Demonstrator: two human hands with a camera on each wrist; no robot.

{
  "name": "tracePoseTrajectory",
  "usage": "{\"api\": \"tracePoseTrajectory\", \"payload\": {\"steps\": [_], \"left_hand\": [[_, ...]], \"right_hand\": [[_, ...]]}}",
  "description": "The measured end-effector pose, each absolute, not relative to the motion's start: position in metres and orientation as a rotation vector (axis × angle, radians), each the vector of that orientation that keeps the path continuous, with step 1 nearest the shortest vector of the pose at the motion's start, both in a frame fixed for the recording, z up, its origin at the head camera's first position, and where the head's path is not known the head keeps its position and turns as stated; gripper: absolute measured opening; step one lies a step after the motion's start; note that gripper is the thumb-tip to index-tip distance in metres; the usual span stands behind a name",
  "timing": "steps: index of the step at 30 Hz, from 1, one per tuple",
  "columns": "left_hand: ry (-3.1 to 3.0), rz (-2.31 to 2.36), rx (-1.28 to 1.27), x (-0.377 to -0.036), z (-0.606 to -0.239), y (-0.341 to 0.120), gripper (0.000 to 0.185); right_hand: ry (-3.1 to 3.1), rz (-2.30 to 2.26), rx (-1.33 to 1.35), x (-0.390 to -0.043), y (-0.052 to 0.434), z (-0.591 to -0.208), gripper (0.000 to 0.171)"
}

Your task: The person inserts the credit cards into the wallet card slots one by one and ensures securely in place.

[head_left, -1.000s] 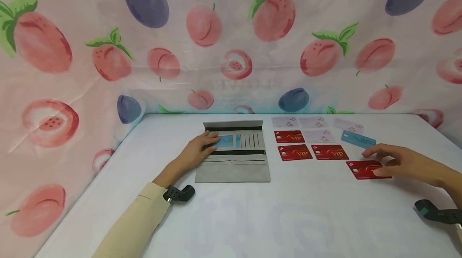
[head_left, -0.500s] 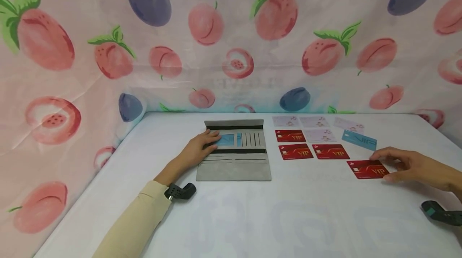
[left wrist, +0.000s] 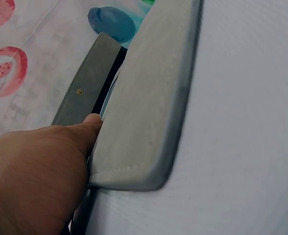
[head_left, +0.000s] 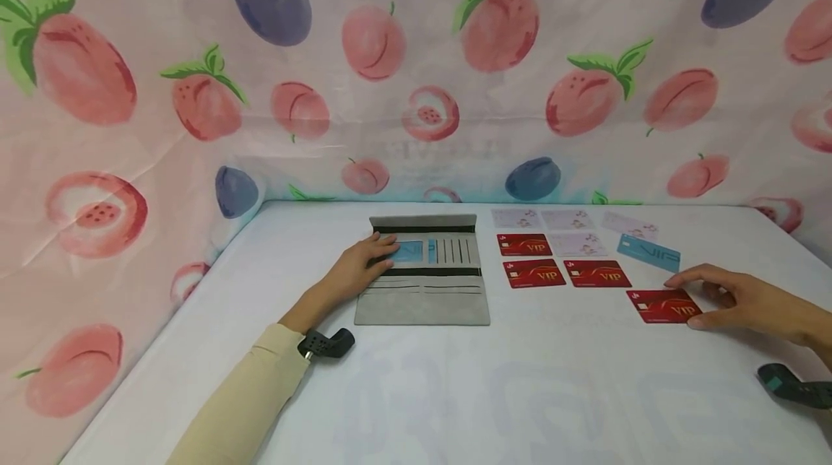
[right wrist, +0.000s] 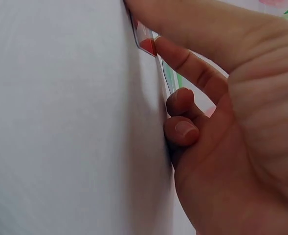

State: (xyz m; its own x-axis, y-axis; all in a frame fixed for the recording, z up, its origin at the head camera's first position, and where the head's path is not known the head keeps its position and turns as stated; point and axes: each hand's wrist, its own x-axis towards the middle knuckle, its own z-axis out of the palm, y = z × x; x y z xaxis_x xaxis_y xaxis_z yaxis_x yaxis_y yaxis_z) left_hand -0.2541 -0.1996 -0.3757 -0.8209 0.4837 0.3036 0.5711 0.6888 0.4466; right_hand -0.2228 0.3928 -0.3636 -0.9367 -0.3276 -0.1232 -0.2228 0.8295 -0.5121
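You get bright, even, soft light from above in the head view; the white table (head_left: 455, 393) shows only faint shadows under each forearm and no glare. Straight lines bow slightly toward the edges. Your wrist views are softer: the left hand (left wrist: 31, 171) and right hand (right wrist: 232, 122) sit close and blurred, and the wallet (left wrist: 144, 107) edge stays reasonably sharp.

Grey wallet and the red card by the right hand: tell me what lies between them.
In the head view, only bare white table lies between the grey wallet and the red card.
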Motion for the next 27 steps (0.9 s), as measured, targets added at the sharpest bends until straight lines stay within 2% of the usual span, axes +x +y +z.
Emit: {"api": "tracePoseTrajectory", "payload": {"steps": [13, 21, 27], "left_hand": [[-2.743, -0.8, -0.855, -0.2533, -0.3768, -0.199, 0.042], [-2.731, -0.794, -0.858, -0.2539, -0.3769, -0.2, 0.042], [-2.751, -0.789, -0.842, -0.2533, -0.3759, -0.1992, 0.043]], "right_hand": [[2.833, -0.693, -0.386, -0.2226, 0.392, -0.3636, 0.078], [2.871, -0.71, -0.445, -0.2215, 0.3896, -0.3631, 0.073], [2.885, -0.734, -0.449, -0.2221, 0.3915, -0.3631, 0.06]]}}
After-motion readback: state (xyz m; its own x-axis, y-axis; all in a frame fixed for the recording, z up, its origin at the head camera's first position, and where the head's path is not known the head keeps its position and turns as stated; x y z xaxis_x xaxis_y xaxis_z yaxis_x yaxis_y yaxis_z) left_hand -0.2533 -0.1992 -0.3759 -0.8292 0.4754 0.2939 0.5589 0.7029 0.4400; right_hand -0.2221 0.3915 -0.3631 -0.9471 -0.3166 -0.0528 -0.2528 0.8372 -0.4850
